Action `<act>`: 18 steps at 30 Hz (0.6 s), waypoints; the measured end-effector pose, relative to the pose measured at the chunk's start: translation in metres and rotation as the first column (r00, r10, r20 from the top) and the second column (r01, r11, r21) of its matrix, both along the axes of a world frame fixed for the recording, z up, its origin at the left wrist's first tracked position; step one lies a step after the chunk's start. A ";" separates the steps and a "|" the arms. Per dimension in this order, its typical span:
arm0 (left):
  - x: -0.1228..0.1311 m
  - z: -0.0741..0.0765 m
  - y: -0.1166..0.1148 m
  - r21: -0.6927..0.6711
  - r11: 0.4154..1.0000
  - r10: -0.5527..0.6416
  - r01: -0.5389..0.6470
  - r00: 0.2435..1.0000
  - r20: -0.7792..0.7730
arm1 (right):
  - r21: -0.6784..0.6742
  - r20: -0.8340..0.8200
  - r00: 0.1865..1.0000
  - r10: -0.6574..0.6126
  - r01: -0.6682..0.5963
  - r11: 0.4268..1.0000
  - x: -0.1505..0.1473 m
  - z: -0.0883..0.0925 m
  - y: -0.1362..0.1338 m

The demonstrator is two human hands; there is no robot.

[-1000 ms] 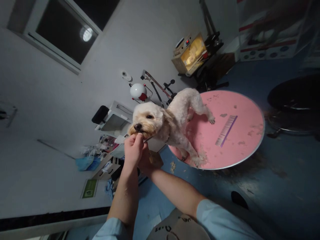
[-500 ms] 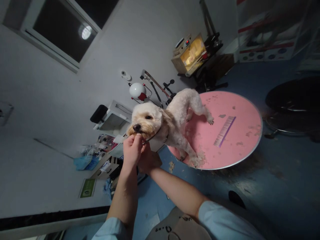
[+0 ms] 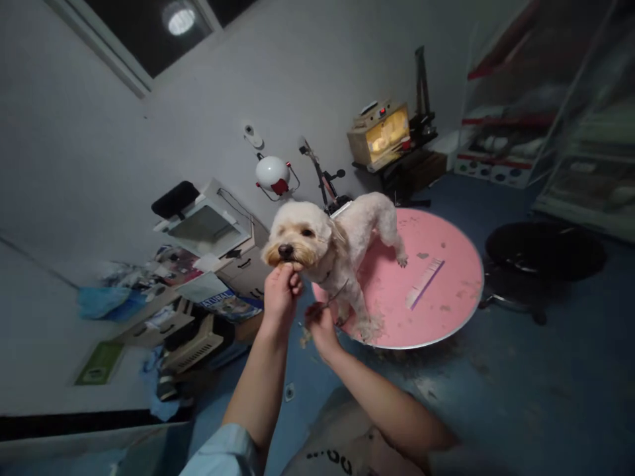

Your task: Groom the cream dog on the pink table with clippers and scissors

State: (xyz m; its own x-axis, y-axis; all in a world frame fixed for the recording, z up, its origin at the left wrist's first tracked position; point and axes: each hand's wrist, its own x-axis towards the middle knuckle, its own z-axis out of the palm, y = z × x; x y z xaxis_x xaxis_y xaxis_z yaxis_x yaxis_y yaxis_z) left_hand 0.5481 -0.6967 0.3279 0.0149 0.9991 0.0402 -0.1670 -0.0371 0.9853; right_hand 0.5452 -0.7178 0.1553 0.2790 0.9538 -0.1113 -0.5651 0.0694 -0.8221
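The right hand [image 3: 321, 325], previously close against the left hand [image 3: 280, 291] at the dog's [image 3: 300, 228] muzzle, is now withdrawn, lower and clear of it. The thin metal tool [image 3: 336, 295] in its fingers, earlier at the muzzle, now points up in front of a foreleg; contact cannot be determined. The view has swung: the window [image 3: 143, 26] is cut further by the upper edge, and a lettered bag [image 3: 231, 304] and floor drain [image 3: 289, 392] are exposed.
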 end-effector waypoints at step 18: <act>0.037 0.009 -0.020 -0.031 0.913 -0.216 0.406 0.548 0.808 | -0.882 0.465 -0.395 0.792 -0.282 0.377 0.189 0.154 -0.036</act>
